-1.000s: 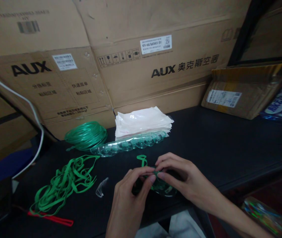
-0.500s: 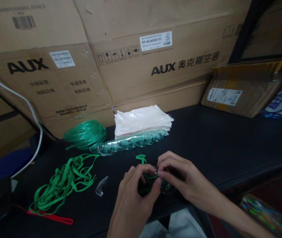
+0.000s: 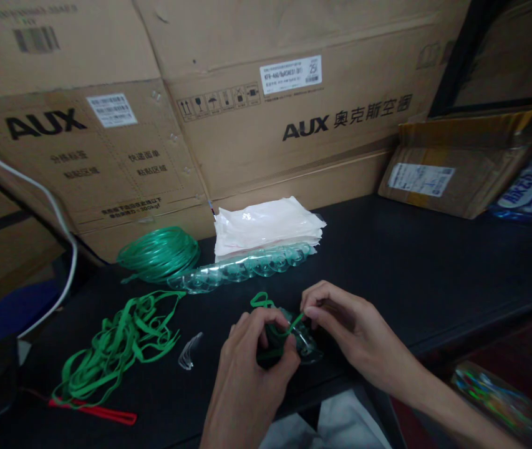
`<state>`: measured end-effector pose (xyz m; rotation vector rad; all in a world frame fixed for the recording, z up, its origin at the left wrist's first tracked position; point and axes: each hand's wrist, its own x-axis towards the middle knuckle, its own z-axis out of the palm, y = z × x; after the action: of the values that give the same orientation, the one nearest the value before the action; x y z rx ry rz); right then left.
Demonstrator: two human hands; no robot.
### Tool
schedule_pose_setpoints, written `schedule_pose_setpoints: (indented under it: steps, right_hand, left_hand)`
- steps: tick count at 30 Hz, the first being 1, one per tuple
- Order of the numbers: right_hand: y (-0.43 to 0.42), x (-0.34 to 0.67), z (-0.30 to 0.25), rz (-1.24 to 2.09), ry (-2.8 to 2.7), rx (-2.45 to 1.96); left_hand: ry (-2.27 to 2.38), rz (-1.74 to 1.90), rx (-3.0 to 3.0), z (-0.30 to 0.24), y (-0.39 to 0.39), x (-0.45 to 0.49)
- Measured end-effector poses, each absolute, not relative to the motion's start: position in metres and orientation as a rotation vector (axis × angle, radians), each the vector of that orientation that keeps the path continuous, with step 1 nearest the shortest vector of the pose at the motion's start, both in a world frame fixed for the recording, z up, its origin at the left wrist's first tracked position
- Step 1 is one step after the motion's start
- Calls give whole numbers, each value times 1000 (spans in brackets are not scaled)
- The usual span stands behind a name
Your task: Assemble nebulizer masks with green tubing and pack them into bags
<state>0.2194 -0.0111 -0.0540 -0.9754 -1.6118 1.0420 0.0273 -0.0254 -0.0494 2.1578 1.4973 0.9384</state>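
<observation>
Pinching a short length of green strap [image 3: 296, 322] between thumb and fingertips, in the head view, the right hand [image 3: 347, 318] holds it slanting away from the left hand [image 3: 251, 365]. The left thumb and forefinger curl around its lower part; whether they grip strap, plastic or both cannot be told. Just under the hands, near the surface's [image 3: 457, 268] front edge, is a clear green plastic piece [image 3: 311, 350], partly hidden. Good work here probably means steadying the plastic, keeping the strap flat and drawing it evenly.

Counted: one strap and one plastic piece at the hands; one heap of green straps [image 3: 120, 349], too tangled to number; one coil of green tubing [image 3: 158, 252]; one row of overlapping clear cups [image 3: 247, 268], several; one stack of white packets [image 3: 268, 227], number unclear; one red strip [image 3: 106, 413].
</observation>
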Motion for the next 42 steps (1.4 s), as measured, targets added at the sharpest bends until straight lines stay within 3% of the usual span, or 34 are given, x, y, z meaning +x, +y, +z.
schedule_pose_setpoints:
  steps: [11, 29, 42]
  right_hand:
    - [-6, 222, -55, 1031, -1354, -962]
    - [-8, 222, -54, 1218, -1624, -975]
    - [-7, 219, -57, 1168, -1569, -899]
  left_hand:
    - [1538, 959, 2125, -48, -27, 28]
    - [1322, 1154, 2102, -52, -29, 24]
    - [1522, 1208, 1670, -50, -30, 26]
